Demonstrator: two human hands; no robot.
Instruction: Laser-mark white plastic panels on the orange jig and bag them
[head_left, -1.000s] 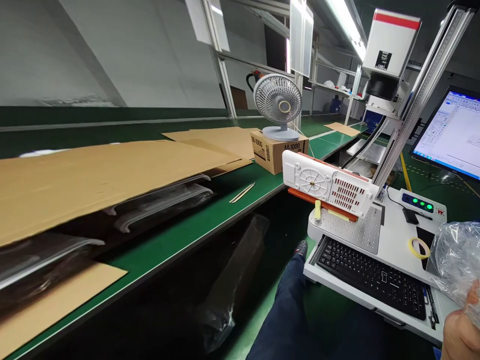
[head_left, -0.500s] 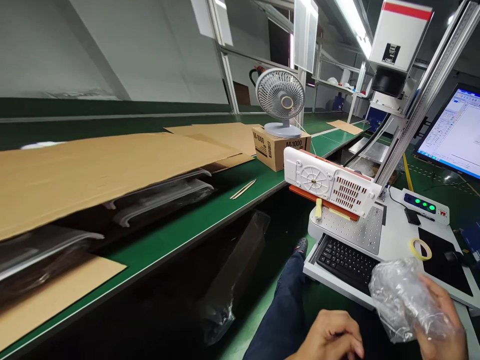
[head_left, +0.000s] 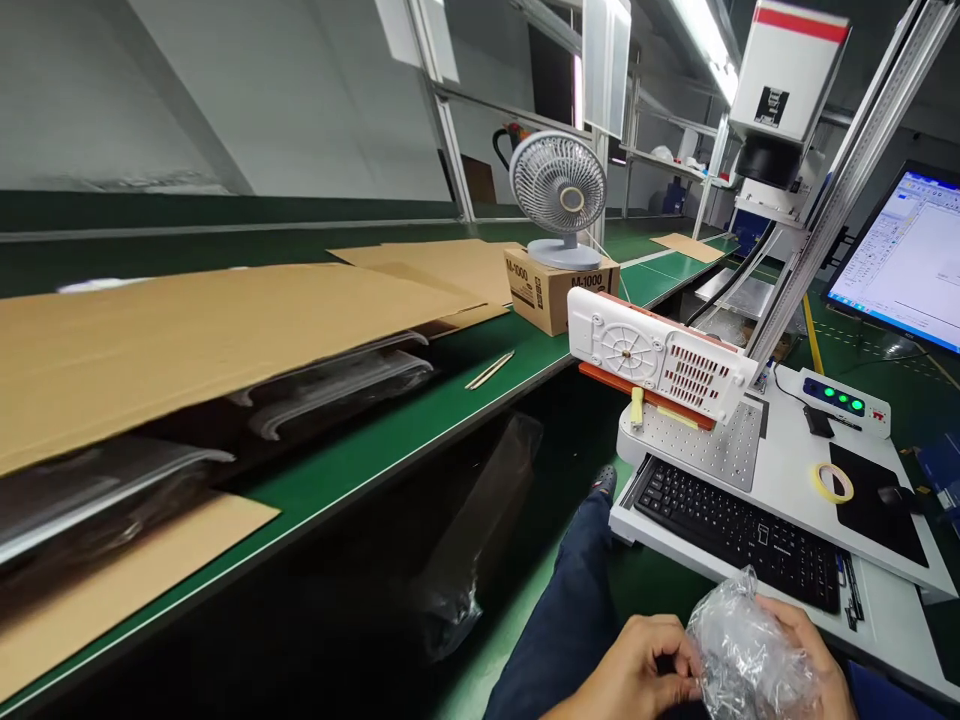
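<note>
A crumpled clear plastic bag (head_left: pixel 750 650) is bunched up over my lap, at the bottom right. My right hand (head_left: pixel 814 655) wraps round its far right side, the fingers partly hidden behind the plastic. At its left edge my left hand (head_left: pixel 645 665) has thumb and forefinger pinched together on the film. Just beyond the hands lies a black keyboard (head_left: pixel 742 530) on a pull-out shelf. A white plastic housing (head_left: pixel 660 350) with a slotted vent stands tilted on an orange holder, above a perforated metal plate (head_left: pixel 694 440).
A grey fan (head_left: pixel 559 190) stands on a cardboard box (head_left: pixel 551 300) on the green bench (head_left: pixel 390 430). Cardboard sheets (head_left: pixel 225 350) cover bagged parts at left. Tape (head_left: pixel 832 483), a mouse (head_left: pixel 896 498) and a monitor (head_left: pixel 904 260) are at right. A long plastic bag (head_left: pixel 487 530) hangs below the bench.
My right hand has brought the plastic bag left and down, off the keyboard and towards my lap. My left hand has come to its edge and now pinches it.
</note>
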